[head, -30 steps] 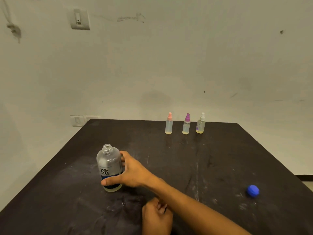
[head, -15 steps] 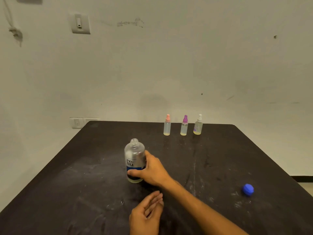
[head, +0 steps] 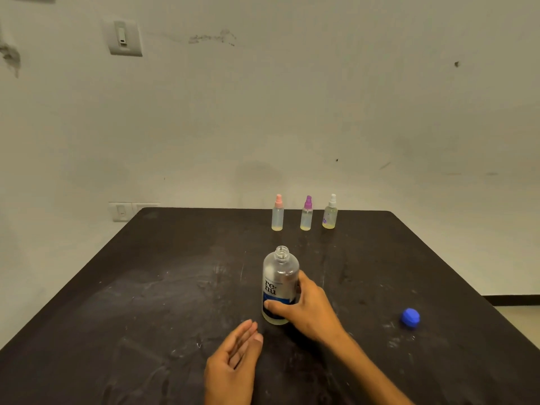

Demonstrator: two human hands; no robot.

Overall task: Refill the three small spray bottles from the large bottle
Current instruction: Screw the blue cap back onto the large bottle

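The large clear bottle (head: 279, 276) with a blue label stands upright and uncapped near the middle of the black table (head: 146, 287). My right hand (head: 306, 311) grips its lower half from the right. My left hand (head: 233, 361) hovers just in front and left of it, fingers extended, holding nothing. At the table's far edge stand three small spray bottles in a row: pink-capped (head: 277, 213), purple-capped (head: 306, 214) and white-capped (head: 330, 212), all capped. The large bottle's blue cap (head: 410, 317) lies on the table at the right.
A pale wall rises behind the table, with a switch (head: 125, 38) high on the left and a socket plate (head: 122, 211) by the table's far left corner. The tabletop is scuffed with white marks.
My right hand has slid the large bottle from the left of the table to its middle. My left hand has opened from a loose fist and moved up toward the bottle.
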